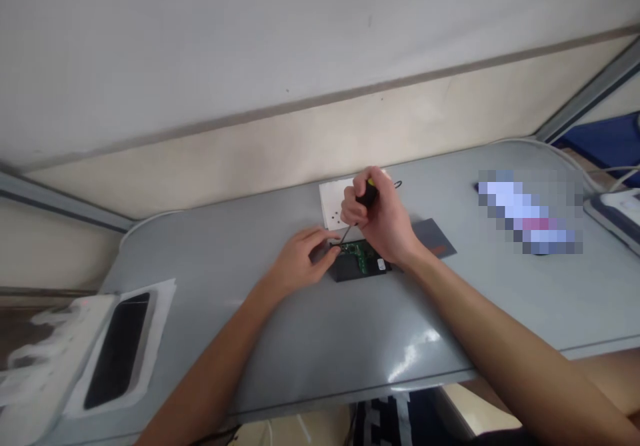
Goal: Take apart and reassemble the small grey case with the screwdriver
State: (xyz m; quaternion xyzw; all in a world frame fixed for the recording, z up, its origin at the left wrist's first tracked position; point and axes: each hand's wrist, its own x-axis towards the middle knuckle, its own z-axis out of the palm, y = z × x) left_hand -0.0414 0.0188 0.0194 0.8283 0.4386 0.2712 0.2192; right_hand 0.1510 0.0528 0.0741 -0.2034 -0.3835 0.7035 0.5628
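Observation:
Around the black and yellow handle of a screwdriver [368, 194] my right hand [377, 216] is closed. Its thin shaft slants down to the left end of a black device [350, 273] with a green circuit board [361, 257] exposed. My left hand [305, 259] is at that end, thumb and forefinger close round the screwdriver's tip, touching the device's edge. Whether the fingers pinch something small there is too small to tell. Behind the device lies a white sheet [331, 201] with several small dark dots on it. A dark flat panel [436, 238] sits to the right, partly behind my right wrist.
A black phone-like slab [117, 349] lies on white paper [163, 299] at the left, beside a white object [65, 366]. On the grey table's [285, 359] right are a blurred-out lit device [530, 219], cables and a white-edged device [620, 209]. A wall stands behind.

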